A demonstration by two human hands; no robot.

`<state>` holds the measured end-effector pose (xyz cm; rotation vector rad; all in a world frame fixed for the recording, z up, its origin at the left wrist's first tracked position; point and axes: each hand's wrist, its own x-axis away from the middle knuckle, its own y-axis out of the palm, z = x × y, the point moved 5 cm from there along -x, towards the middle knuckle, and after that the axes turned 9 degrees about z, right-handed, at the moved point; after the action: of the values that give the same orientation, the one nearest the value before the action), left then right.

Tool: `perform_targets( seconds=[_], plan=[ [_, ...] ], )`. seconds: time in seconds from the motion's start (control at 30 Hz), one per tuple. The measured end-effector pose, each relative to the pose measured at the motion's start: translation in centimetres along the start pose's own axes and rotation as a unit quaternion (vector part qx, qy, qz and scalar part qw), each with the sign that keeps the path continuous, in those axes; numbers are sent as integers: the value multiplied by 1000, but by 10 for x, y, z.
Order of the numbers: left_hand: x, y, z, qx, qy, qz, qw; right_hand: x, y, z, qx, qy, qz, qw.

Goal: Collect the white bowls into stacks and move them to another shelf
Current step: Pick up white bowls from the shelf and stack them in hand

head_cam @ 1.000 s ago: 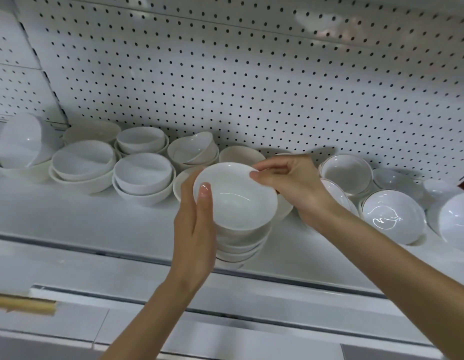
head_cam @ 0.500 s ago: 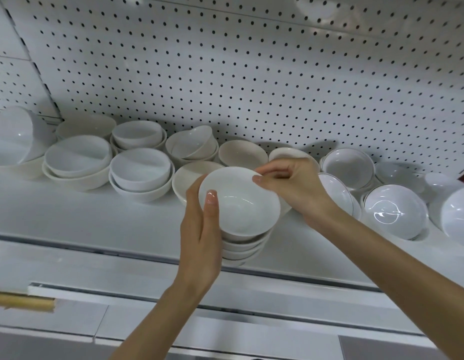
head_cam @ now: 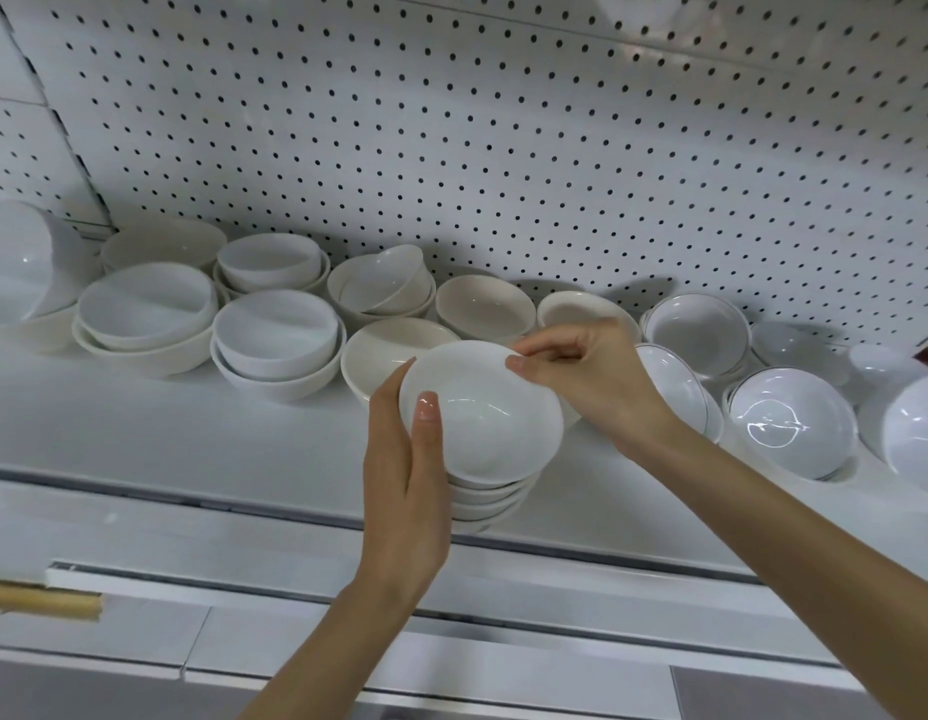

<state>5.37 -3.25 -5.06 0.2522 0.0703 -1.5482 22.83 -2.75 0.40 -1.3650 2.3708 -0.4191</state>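
A stack of several white bowls point(head_cam: 482, 423) sits tilted at the front of the white shelf point(head_cam: 192, 433). My left hand point(head_cam: 405, 475) grips the stack from its left side, thumb over the top bowl's rim. My right hand point(head_cam: 586, 376) pinches the far right rim of the top bowl. Behind lie more white bowls: a nested pair point(head_cam: 277, 340), another pair point(head_cam: 147, 314), a cream bowl point(head_cam: 389, 350) just behind the stack, and a gold-rimmed bowl point(head_cam: 792, 423) on the right.
A white pegboard wall point(head_cam: 503, 148) backs the shelf. Further bowls line the back row, one tipped on its side at the far left point(head_cam: 25, 262). A wooden stick point(head_cam: 41, 602) pokes out below left. A lower white shelf front point(head_cam: 503, 667) runs beneath.
The stack and both hands have shifted slightly right and down in view. Both hands keep hold of the top bowl, which has settled onto the stack.
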Motion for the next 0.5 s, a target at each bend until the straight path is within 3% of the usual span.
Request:
perform_targets(
  seconds=[0.27, 0.37, 0.5],
  plan=[
    [-2, -1, 2, 0, -14, 24, 1000, -2, 0, 2, -26, -2, -31, 999],
    [-3, -2, 7, 10, -18, 7, 1000, -2, 0, 1, -47, 0, -72, 996],
    [-12, -8, 9, 30, -36, -32, 998, -7, 6, 2, 10, 13, -161, 987]
  ],
)
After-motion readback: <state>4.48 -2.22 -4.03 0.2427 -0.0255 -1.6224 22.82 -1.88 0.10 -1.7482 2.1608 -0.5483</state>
